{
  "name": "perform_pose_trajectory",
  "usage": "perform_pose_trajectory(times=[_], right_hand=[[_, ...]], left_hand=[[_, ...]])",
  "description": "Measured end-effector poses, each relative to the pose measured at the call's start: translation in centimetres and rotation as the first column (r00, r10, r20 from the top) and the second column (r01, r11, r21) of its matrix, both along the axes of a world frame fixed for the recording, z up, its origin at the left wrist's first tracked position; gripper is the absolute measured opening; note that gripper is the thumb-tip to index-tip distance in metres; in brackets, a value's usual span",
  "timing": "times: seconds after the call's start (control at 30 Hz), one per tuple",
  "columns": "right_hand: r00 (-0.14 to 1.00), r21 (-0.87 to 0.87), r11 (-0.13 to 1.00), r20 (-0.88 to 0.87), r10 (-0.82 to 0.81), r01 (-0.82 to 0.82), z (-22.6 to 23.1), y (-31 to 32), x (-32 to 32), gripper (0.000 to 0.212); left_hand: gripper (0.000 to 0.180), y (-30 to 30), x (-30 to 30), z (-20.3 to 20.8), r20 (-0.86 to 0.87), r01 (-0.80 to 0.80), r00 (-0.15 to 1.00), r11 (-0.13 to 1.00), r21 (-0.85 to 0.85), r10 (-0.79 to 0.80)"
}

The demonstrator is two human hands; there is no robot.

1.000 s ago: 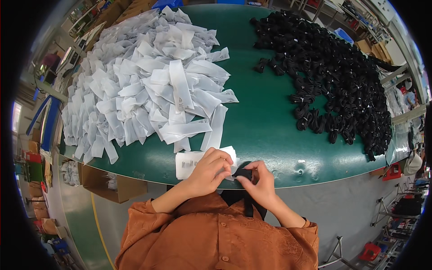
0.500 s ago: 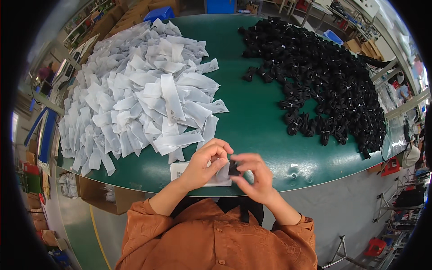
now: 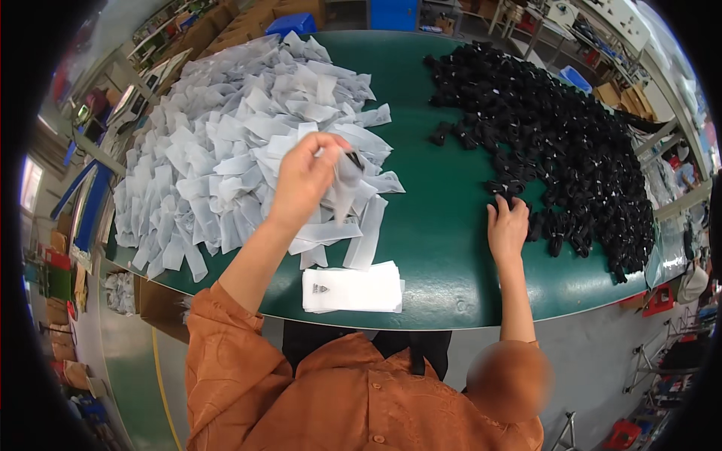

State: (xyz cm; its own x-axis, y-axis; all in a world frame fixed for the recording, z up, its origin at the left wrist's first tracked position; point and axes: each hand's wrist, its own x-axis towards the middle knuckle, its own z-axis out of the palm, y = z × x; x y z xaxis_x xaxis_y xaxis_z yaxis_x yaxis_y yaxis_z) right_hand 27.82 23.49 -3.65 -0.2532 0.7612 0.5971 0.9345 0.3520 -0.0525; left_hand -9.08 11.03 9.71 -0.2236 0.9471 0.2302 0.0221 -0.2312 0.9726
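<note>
My left hand (image 3: 304,177) is raised over the pile of translucent white pouches (image 3: 218,150), its fingers closed on one pouch (image 3: 345,192). Something black shows inside the top of that pouch, partly blurred. To the right, my right hand (image 3: 509,229) has its fingers curled down over a black cable bundle (image 3: 519,201) at the near left edge of a large heap of coiled black cables (image 3: 556,143). The hand mostly hides that bundle. Between my arms, a flat stack of white pouches (image 3: 361,292) lies by the table's front edge, a small dark print on the top one.
Both heaps lie on a green table (image 3: 444,255) with a curved-looking near edge. Below its left side stands an open cardboard box (image 3: 162,308). A blue bin (image 3: 291,24) and more cartons are beyond the far left edge. Metal frame posts stand at either side.
Both hands have left the stack at the front edge. The left went up and forward with the pouch; the right moved right onto the cable heap. The view has shifted slightly.
</note>
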Motion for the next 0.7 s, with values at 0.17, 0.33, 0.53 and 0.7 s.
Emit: perform_pose_trajectory(times=[0.17, 0.33, 0.53, 0.7], right_hand=[[0.997, -0.088, 0.994, 0.051, 0.063, -0.058, 0.5, -1.5, -0.8, 0.027], [0.932, -0.348, 0.868, -0.209, 0.297, -0.354, 2.4, -5.1, -2.1, 0.033], [0.919, -0.276, 0.882, -0.022, 0.393, -0.383, 4.0, -5.3, -2.4, 0.043], [0.92, -0.267, 0.882, -0.17, 0.353, -0.387, 1.5, -6.7, -2.5, 0.043]], left_hand=[[0.014, 0.9, -3.7, 0.2, -0.318, -0.2, 0.912, 0.957, 0.21, 0.26], [0.018, 0.7, -4.4, 1.2, -0.23, -0.142, 0.961, 0.988, 0.063, 0.153], [0.02, 3.0, -13.3, 0.5, 0.226, -0.283, 0.945, 0.937, 0.203, 0.236], [0.02, -0.4, -12.7, 0.0, -0.253, -0.607, 0.687, 0.729, 0.315, 0.681]])
